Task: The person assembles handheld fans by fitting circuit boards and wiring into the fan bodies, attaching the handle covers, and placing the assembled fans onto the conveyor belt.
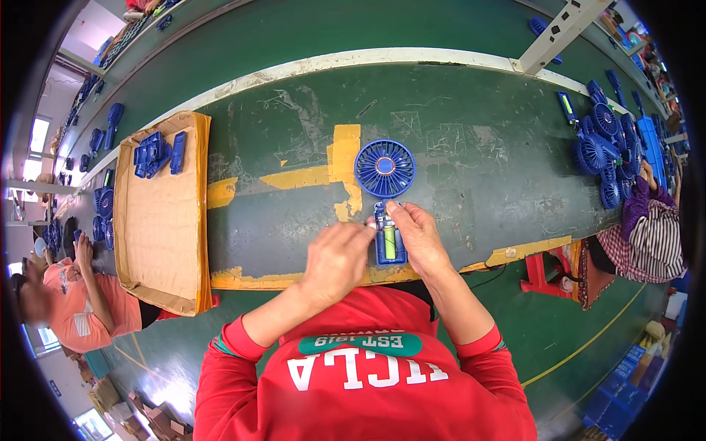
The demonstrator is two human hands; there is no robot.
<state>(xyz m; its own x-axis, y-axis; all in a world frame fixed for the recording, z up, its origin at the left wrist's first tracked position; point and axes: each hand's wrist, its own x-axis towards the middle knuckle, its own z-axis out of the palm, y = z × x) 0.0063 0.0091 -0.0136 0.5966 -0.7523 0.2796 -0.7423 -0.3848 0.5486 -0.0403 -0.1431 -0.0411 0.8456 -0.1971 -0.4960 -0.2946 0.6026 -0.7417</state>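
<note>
In front of me on the green workbench lies a blue handheld fan (385,168), its round grille pointing away from me. Its handle is uncovered, showing a light-green cylindrical battery (389,242) and small parts above it. My right hand (421,237) grips the handle from the right, thumb pressed on its upper end. My left hand (337,257) is at the handle's left edge, slightly blurred, with fingers drawn together at the small parts. Whatever its fingertips pinch is too small or hidden to make out.
A shallow cardboard tray (158,239) at left holds several blue plastic pieces (152,154). More blue fans (599,151) are heaped at the far right. A white metal post (559,37) rises at the back right. Other people sit at both sides; a red stool (540,278) stands right.
</note>
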